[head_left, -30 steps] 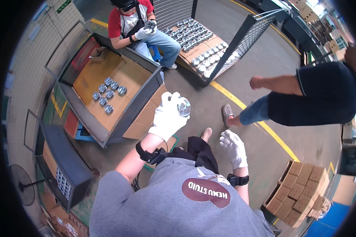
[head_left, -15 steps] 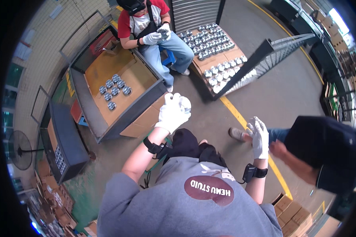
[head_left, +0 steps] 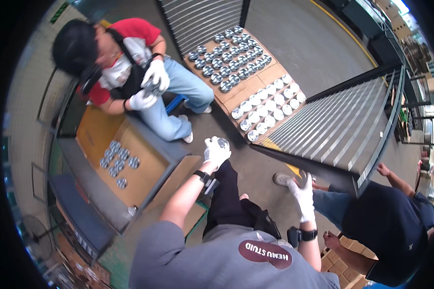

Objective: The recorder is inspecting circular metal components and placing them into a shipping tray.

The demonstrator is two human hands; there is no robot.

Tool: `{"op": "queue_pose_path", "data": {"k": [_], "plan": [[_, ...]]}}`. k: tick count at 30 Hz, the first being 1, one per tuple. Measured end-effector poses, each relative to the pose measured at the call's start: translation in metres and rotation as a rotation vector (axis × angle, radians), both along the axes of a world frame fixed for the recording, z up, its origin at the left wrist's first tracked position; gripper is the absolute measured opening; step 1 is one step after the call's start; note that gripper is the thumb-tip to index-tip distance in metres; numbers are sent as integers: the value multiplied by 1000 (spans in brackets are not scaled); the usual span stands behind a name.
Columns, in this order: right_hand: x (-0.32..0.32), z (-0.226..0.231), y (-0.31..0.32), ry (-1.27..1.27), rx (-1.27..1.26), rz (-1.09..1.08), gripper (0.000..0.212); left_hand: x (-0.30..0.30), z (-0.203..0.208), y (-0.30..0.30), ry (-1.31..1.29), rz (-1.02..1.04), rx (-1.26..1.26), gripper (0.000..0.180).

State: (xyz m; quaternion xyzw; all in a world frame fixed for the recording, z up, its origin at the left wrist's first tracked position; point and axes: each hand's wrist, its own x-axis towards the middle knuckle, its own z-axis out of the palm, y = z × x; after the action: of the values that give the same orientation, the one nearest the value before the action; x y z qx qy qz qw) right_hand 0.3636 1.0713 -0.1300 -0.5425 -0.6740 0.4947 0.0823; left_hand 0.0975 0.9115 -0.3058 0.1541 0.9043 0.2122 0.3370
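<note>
In a white glove, my left hand is closed around a round shiny metal part, held above my knee. My right hand, also gloved in white, is raised to the right with its fingers apart and nothing in it. Ahead of my left hand, rows of shiny round metal parts lie on a cardboard-covered platform. More such parts stand in rows farther back on the same cardboard. To the left, a cardboard-lined bin holds a loose group of round metal parts.
A seated person in white gloves holds a metal part, at the far left. A slatted metal panel stands at the platform's right edge, with another person in dark clothes beyond it. Stacked cartons stand at lower right.
My view has shifted closer to the platform and the seated person. My left hand still holds the metal part. My right hand's fingers have spread wider. The dark-clothed person is standing more upright.
</note>
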Motion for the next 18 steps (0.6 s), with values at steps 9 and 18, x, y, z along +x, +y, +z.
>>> {"op": "queue_pose_path", "data": {"k": [9,18], "plan": [[1,-32,15,-666,682,418,44,-122,-232,162,-39,240,87,69],[263,-47,119,-509,-404,-313,21,-200,-364,261,-33,377,-20,80]]}}
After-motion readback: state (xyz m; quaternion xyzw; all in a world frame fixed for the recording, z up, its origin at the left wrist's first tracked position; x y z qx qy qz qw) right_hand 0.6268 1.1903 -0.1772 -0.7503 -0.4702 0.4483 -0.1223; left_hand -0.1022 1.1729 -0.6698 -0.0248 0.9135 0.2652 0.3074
